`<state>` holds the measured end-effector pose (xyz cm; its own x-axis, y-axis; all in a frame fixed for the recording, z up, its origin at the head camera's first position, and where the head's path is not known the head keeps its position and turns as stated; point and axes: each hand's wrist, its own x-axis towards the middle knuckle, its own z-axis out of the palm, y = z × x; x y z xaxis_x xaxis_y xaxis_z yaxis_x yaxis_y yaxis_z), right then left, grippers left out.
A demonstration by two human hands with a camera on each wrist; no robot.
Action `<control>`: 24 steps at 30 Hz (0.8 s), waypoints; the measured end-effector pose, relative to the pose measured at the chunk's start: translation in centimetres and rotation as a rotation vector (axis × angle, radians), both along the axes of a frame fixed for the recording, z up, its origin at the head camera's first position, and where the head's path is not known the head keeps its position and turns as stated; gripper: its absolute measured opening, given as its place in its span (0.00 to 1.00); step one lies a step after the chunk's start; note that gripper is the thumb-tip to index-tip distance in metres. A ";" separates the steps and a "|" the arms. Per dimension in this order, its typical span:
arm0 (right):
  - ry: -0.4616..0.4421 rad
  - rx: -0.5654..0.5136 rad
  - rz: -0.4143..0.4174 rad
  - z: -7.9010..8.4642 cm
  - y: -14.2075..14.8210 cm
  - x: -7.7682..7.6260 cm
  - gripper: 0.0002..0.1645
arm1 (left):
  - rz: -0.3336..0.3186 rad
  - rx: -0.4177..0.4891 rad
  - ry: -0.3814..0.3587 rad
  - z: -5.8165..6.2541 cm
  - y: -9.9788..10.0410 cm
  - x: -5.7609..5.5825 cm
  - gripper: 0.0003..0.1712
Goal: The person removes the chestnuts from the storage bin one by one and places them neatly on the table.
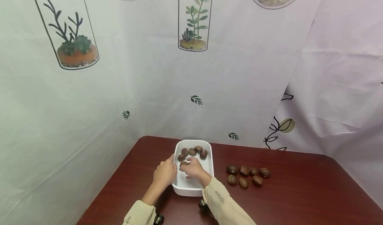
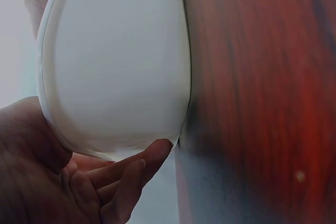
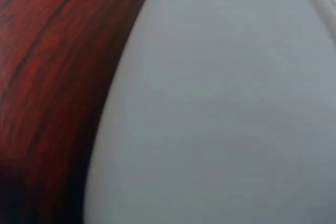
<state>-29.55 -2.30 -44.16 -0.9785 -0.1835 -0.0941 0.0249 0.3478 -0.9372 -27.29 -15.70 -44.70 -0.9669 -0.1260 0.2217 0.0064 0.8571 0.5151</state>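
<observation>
A white rectangular tray stands on the table with several brown chestnuts in its far half. My left hand grips the tray's left side. In the left wrist view, the left hand's fingers lie against the outer wall, while its palm is at the rim. My right hand reaches over the near right rim into the tray. Its fingers are spread beside one chestnut, partly covering it, with the thumb apart from them. Only the tray's outer wall and the table appear in the right wrist view.
To the right of the tray, several more chestnuts lie in two loose rows on the dark red wooden table. A pale printed curtain hangs behind the table and along its left side.
</observation>
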 end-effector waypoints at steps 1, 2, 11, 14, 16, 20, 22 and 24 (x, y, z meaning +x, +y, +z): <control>-0.001 -0.014 0.001 -0.1 -0.1 0.0 0.38 | 0.001 0.001 -0.001 0.0 0.0 0.0 0.27; -0.003 -0.027 0.004 -0.2 -0.2 0.0 0.37 | 0.001 -0.002 -0.002 0.0 0.0 0.0 0.27; 0.030 -0.003 0.084 -1.0 -0.7 -0.2 0.28 | -0.008 -0.011 0.008 0.0 0.0 -0.1 0.28; 0.046 0.004 0.095 -1.1 -0.7 -0.2 0.22 | -0.010 -0.015 0.013 0.1 0.0 0.0 0.28; 0.038 -0.012 0.115 -1.2 -0.8 -0.2 0.17 | -0.009 -0.017 0.013 0.1 0.0 0.0 0.28; 0.016 -0.062 0.156 -1.4 -0.9 -0.1 0.10 | -0.009 -0.023 0.001 0.1 -0.1 -0.1 0.28; 0.009 -0.094 0.156 -1.5 -0.9 0.0 0.10 | -0.010 -0.022 0.001 0.0 0.0 -0.1 0.28; 0.031 -0.107 0.142 -1.4 -0.8 0.2 0.10 | -0.009 -0.018 0.001 0.0 0.0 0.0 0.27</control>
<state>-29.39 -3.10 -45.58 -0.9441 -0.3276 -0.0371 -0.0466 0.2440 -0.9687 -27.33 -15.67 -44.70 -0.9679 -0.1138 0.2243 0.0141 0.8659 0.4999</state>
